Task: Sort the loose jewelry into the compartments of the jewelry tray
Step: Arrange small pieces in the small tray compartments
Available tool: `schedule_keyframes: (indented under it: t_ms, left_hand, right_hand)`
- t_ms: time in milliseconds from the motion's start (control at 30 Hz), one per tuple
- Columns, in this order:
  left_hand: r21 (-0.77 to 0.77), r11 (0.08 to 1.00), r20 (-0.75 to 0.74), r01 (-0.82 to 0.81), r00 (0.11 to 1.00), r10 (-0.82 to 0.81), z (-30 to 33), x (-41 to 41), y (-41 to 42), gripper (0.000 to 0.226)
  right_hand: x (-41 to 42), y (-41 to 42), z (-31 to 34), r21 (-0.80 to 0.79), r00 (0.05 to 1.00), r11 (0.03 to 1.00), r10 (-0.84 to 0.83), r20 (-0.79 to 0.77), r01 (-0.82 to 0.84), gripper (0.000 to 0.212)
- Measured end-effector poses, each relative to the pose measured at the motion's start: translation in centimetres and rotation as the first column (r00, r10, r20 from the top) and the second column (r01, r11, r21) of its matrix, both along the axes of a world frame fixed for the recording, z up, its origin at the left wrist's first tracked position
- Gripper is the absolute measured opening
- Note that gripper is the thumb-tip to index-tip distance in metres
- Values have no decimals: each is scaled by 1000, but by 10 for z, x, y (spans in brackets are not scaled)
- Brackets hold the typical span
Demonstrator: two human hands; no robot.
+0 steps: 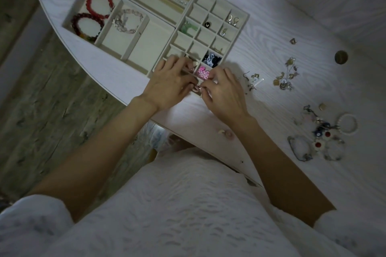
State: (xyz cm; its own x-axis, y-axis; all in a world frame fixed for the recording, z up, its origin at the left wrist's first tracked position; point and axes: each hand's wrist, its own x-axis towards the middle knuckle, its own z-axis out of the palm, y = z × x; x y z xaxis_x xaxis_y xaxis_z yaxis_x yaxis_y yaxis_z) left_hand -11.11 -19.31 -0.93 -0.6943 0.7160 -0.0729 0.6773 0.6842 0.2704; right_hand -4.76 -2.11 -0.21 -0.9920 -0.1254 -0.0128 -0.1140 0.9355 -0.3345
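**Sorting partly done, loose pieces left**

Your white top fills the foreground; beyond it your left hand [167,85] and right hand [224,92] pinch a small pinkish piece [196,88] at the jewelry tray [133,33] edge. Bracelets [92,14] and earrings [232,20] are already sorted; loose jewelry [321,135] waits on the tabletop [292,16].

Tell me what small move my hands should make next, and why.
Probably lower the small pink piece that both hands, left and right, pinch into the near-corner compartment of the grid tray; they hover right at that edge.
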Motion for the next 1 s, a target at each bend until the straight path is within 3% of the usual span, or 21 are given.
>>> schedule_keyframes:
  t_ms: [67, 233, 367, 567, 867, 1000]
  left_hand:
    - [9, 1000, 23, 23, 999, -24, -1, -6, 1, 24]
    - [24, 999, 68, 27, 997, -29, 0, -7, -3, 41]
    - [65, 997, 100, -28, 995, 22, -3, 3, -10, 41]
    - [201, 962, 18, -186, 982, 187, -14, 19, -19, 30]
    - [235, 947, 29, -217, 976, 216, -21, 18, -21, 27]
    - [234, 950, 14, -207, 978, 210, -20, 16, -21, 28]
  right_hand:
    - [-2, -1, -2, -41, 1000, 999, -22, -4, 22, 14]
    - [-10, -11, -2, -87, 996, 995, -38, 76, 44, 8]
    - [-21, -8, 5, -11, 979, 1000, 6, 201, -4, 19]
    - [-38, -6, 11, -17, 953, 998, 64, 297, -62, 31]
    - [-48, -16, 11, 217, 948, 944, 191, 254, -248, 35]
    - [-46, -11, 9, 185, 942, 941, 239, 235, -284, 33]
